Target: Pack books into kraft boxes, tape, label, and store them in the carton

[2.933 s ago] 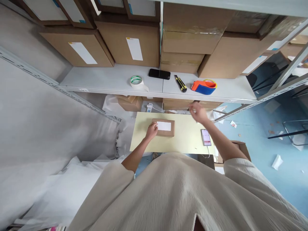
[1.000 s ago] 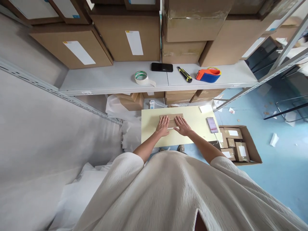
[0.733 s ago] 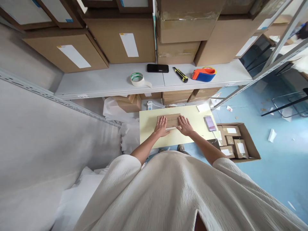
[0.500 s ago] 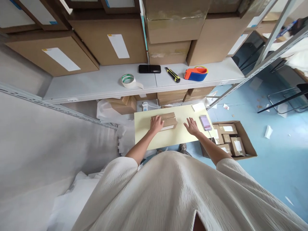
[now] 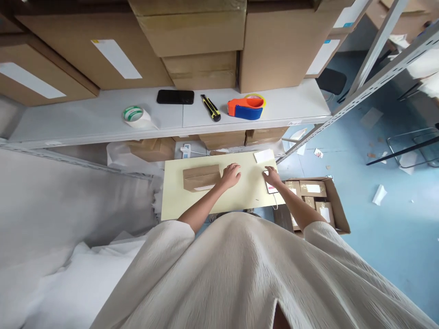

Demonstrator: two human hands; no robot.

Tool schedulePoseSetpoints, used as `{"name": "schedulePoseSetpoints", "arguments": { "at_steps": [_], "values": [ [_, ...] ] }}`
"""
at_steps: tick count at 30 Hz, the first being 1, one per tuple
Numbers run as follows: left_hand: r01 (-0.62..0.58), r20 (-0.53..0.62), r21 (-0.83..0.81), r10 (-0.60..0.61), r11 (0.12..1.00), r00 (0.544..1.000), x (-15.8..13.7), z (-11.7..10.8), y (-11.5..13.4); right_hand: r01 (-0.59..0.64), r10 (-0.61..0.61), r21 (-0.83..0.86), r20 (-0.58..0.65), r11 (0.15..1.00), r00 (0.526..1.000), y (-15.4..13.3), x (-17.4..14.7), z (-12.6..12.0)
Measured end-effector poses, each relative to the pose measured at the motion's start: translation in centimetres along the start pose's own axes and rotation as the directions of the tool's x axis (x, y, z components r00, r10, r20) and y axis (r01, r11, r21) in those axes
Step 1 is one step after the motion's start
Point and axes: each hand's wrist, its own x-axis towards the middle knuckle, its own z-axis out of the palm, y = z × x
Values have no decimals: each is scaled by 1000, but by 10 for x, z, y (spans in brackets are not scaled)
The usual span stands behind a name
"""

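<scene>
A closed cardboard box (image 5: 201, 178) with a white label on its front side lies on the pale yellow table (image 5: 178, 203). My left hand (image 5: 231, 176) is just right of the box, apart from it, holding nothing, with its fingers loosely bent and a little spread. At the table's right end, my right hand (image 5: 272, 176) is closed over the upper part of a smartphone (image 5: 271, 188), thumb near its left edge. The phone's lit screen shows below the hand, and a white cable hangs beneath it.
On the grey shelf (image 5: 103, 121) lie a tape roll (image 5: 135, 115), a black phone (image 5: 175, 97), a utility knife (image 5: 210, 108) and an orange-blue tape dispenser (image 5: 246, 108). White paper (image 5: 264, 156) lies behind my right hand. An open carton (image 5: 338, 208) of small boxes stands right.
My left hand has let go of the cardboard box and moved right of it. My right hand has gone from flat over the table onto the smartphone. The view has shifted right.
</scene>
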Motion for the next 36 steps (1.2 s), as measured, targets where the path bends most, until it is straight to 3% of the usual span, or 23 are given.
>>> {"name": "schedulePoseSetpoints", "arguments": {
  "at_steps": [5, 9, 12, 16, 23, 30, 36],
  "values": [
    [136, 105, -47, -130, 990, 986, 19, 42, 23, 13, -11, -28, 73, 1000, 997, 25, 39, -16],
    [200, 121, -83, -190, 976, 974, 22, 62, 31, -17, 22, -50, 103, 999, 994, 33, 73, -17],
    [227, 109, -111, -215, 968, 971, 21, 71, 34, -22, 26, -58, 64, 998, 998, 32, 99, -13],
    [264, 104, -123, -252, 957, 962, 19, 77, 35, 59, -59, -64, -11, 996, 998, 25, 124, 0],
    [289, 117, -154, -273, 945, 955, 13, 87, 31, 153, -157, -133, -24, 979, 987, 22, 126, 21],
    [299, 171, -160, -272, 941, 947, 14, 91, 31, 63, -68, -155, -26, 986, 997, 13, 117, 23],
    [287, 181, -164, -257, 944, 949, 20, 90, 30, 14, -15, -26, -49, 1000, 999, 2, 121, 10]
  ]
}}
